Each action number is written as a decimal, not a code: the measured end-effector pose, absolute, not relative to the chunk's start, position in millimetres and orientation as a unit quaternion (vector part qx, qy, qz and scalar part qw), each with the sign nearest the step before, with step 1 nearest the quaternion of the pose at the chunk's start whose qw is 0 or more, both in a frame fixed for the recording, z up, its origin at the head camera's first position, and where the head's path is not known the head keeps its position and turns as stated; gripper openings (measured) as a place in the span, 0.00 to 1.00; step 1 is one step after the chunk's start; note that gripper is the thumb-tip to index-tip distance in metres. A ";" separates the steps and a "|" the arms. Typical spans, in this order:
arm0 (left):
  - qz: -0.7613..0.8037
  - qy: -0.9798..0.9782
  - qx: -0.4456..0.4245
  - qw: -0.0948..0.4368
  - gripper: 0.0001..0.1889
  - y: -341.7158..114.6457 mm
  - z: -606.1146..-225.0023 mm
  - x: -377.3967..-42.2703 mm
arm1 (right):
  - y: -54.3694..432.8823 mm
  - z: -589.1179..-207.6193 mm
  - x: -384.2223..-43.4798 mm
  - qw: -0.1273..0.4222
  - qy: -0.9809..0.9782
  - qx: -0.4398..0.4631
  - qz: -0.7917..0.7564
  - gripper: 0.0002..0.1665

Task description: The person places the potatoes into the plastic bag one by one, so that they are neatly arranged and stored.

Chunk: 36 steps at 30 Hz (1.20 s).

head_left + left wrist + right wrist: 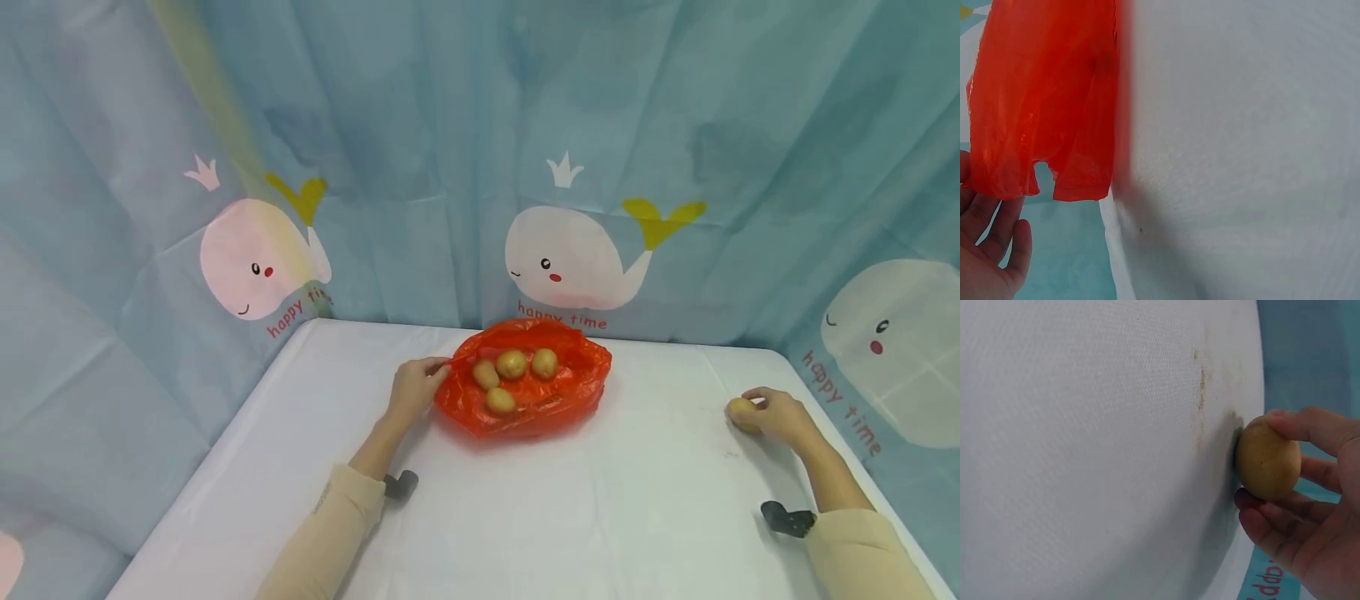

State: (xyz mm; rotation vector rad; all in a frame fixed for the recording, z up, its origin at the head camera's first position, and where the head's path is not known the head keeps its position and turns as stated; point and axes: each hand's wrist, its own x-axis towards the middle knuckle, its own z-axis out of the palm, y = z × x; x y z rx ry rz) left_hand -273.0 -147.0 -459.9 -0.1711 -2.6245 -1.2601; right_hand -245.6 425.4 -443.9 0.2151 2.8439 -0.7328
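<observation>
A red plastic bag lies spread wide at the back middle of the white table, with several potatoes inside it. My left hand pinches the bag's left rim between thumb and fingers. From the left wrist view, the red bag hangs beside the left hand, its handle edge at the fingers. Over at the right side of the table, my right hand grips a single potato. In the right wrist view, thumb and fingers curl round that potato, close over the tabletop.
The white table ends at a blue curtain printed with whales, along the back and sides. Brownish dirt marks stain the cloth near the right hand. A dark wrist camera sits at the right cuff.
</observation>
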 end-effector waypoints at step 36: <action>-0.433 -0.895 -0.043 0.100 0.14 -146.3 -456.4 -269.6 | 396.0 -437.8 -248.7 0.029 0.961 0.029 -0.273 0.38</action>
